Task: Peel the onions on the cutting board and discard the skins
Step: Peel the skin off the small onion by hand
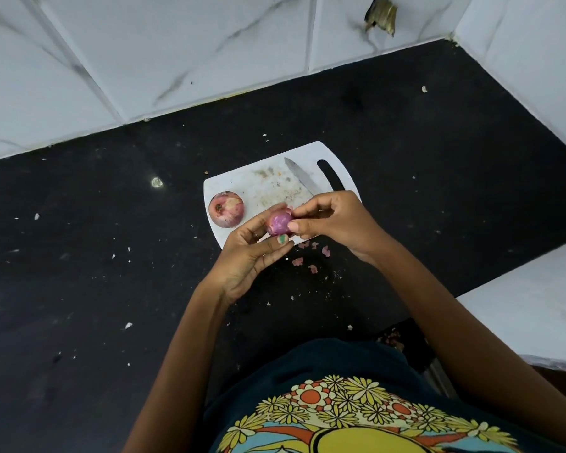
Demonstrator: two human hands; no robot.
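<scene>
A white cutting board [268,178] lies on the black counter. On its left end sits a red onion [226,209], still in its papery skin. My left hand [247,256] holds a smaller, partly peeled purple onion [277,222] just above the board's near edge. My right hand [334,220] pinches that onion's top with thumb and fingertips. Several pink skin scraps [311,256] lie on the counter below my hands.
A knife [299,176] lies on the board with its blade pointing to the far left, its handle hidden behind my right hand. White tiled walls rise at the back and right. Small crumbs dot the black counter [95,256]. A white ledge [536,302] juts in at the near right.
</scene>
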